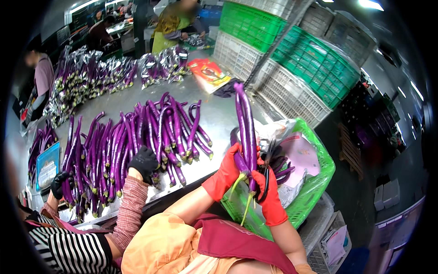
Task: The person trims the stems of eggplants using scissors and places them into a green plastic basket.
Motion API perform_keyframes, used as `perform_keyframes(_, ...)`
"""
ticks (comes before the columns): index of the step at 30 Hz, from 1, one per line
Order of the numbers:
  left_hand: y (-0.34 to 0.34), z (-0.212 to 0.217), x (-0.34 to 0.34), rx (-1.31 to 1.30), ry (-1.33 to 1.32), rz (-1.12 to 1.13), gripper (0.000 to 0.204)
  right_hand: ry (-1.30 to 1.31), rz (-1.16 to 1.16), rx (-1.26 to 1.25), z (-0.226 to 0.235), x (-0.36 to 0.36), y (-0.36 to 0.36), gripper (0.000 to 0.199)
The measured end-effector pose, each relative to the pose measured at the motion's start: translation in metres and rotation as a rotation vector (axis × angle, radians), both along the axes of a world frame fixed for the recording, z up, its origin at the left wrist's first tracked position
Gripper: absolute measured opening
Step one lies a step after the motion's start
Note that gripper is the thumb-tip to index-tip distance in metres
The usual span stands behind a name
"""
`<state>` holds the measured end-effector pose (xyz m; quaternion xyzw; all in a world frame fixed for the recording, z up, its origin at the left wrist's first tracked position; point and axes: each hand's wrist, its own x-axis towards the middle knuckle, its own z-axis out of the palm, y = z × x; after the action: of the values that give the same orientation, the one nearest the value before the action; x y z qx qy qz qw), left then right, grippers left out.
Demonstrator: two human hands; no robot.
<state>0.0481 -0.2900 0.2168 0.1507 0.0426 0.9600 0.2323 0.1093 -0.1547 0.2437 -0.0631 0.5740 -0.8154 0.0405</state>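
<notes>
My left hand [224, 176], in a red rubber glove, is closed around a few long purple eggplants [247, 125]. They stand nearly upright, with their green stems pointing down toward me. My right hand [272, 201], gloved in red too, is closed on a pair of scissors [266, 180] with black handles, close beside the eggplants. The scissors' blades point up and away from me. Behind my right hand is a green crate [325, 176] lined with clear plastic; some dark purple eggplants and pink and white paper lie in it.
Many loose eggplants [116, 155] cover the metal table [212, 107] to my left, where a co-worker's black-gloved hand [145, 162] rests. Foil-wrapped bundles [91, 75] line the far side. A red and yellow bag [209, 73] lies before stacked crates [292, 86]. A pallet [350, 150] lies right.
</notes>
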Motion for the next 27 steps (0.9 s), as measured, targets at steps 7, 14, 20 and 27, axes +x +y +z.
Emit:
perform_keyframes(7,-0.04,-0.048,0.01,0.089,-0.109,-0.178,0.061,-0.387,0.051,-0.108,-0.022,-0.029,-0.024,0.048)
perform_keyframes(14,-0.041,-0.055,0.001,0.112,-0.167,-0.208,0.055,-0.218,0.053,0.175,-0.037,-0.036,-0.023,0.045)
perform_keyframes(20,-0.035,-0.03,0.01,-0.271,-0.051,0.069,0.05,-0.064,0.032,0.404,-0.008,-0.015,-0.034,0.059)
perform_keyframes(27,-0.019,-0.014,0.007,-0.545,0.059,0.192,0.058,-0.036,0.128,0.277,-0.005,-0.015,-0.011,0.062)
